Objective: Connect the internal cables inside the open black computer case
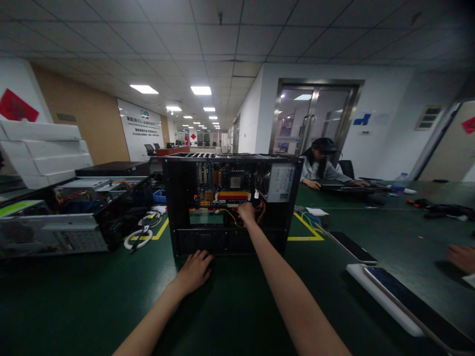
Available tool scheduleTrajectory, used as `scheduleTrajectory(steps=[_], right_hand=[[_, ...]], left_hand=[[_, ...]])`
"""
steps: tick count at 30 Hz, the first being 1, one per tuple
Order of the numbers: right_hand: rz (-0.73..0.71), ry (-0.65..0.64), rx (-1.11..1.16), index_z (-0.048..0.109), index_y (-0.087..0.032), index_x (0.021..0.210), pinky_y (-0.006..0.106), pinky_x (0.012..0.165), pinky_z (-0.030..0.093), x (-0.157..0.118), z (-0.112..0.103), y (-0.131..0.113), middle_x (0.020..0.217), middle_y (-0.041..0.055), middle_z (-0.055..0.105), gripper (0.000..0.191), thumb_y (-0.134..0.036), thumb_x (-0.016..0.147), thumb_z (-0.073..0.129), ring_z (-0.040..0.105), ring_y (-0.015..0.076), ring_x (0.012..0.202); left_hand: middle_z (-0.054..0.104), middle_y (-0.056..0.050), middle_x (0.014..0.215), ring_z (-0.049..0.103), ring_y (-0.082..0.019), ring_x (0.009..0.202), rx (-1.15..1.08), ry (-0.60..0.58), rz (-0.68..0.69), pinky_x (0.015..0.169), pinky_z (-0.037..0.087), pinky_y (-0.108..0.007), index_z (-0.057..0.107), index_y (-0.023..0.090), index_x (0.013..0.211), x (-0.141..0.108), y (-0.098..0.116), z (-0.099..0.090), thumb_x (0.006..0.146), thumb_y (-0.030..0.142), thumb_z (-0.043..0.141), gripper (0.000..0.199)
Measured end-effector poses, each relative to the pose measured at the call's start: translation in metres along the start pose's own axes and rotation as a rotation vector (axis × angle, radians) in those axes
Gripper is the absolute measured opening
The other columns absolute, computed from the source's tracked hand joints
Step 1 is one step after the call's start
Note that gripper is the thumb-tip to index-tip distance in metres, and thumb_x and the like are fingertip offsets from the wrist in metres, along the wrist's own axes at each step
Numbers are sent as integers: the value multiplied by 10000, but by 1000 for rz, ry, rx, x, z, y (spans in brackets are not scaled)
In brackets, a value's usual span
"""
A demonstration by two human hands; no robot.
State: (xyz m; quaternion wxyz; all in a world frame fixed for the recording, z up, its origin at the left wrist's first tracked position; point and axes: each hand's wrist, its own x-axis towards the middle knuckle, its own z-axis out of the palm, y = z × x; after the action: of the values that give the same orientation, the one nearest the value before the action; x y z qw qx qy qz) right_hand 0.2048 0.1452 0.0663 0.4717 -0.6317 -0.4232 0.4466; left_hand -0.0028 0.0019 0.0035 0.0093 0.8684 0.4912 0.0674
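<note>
An opened black computer case (230,243) stands upright on the green table in front of me. Inside it show the motherboard (208,180), a red and yellow memory slot area (233,196) and, at the upper right, the labelled power supply (282,183). My right hand (246,213) reaches into the case, fingers curled together just below the memory slots, beside a bundle of coloured wires (261,210). What its fingertips hold is hidden. A thin yellow cable (228,212) runs left of it. My left hand (196,271) lies on the table with fingers apart, against the case's bottom edge.
At left, another opened computer case (74,232) lies near a coiled white cable (138,239). White boxes (48,153) are stacked behind. Phones (352,247) and a white slab (382,299) lie at right. A person (322,165) sits across; another person's hand (462,257) rests at far right.
</note>
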Motion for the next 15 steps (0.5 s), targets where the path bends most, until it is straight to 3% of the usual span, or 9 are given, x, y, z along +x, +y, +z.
scheduleTrajectory(steps=[4,8,11,15], right_hand=[[-294,163,-298,564,-186,826,191,535,398,-20,-10,-1,687,41,606,180,-133,705,440,571,130,640],[-611,233,-365,556,-187,800,204,605,409,-50,-20,8,723,22,605,185,-143,702,406,566,116,661],[-797,192,-423,539,-182,831,218,648,410,-78,-28,21,739,18,595,200,-151,731,368,556,110,668],[-906,59,-575,527,-175,857,234,705,401,-112,-38,44,773,29,577,203,-136,742,364,543,121,742]], left_hand=[[409,-36,1137,353,-225,1074,-4,-20,-15,878,307,-398,386,272,1118,1,-1,2,761,254,383,357],[411,-39,1131,359,-225,1068,4,-10,-12,878,310,-396,387,265,1121,2,-1,4,763,257,380,358],[412,-41,1129,360,-232,1069,1,-9,-9,879,310,-404,390,262,1119,2,0,3,766,265,377,353],[422,-37,1109,366,-224,1062,-4,-12,-9,875,313,-398,400,267,1103,0,2,0,763,264,375,340]])
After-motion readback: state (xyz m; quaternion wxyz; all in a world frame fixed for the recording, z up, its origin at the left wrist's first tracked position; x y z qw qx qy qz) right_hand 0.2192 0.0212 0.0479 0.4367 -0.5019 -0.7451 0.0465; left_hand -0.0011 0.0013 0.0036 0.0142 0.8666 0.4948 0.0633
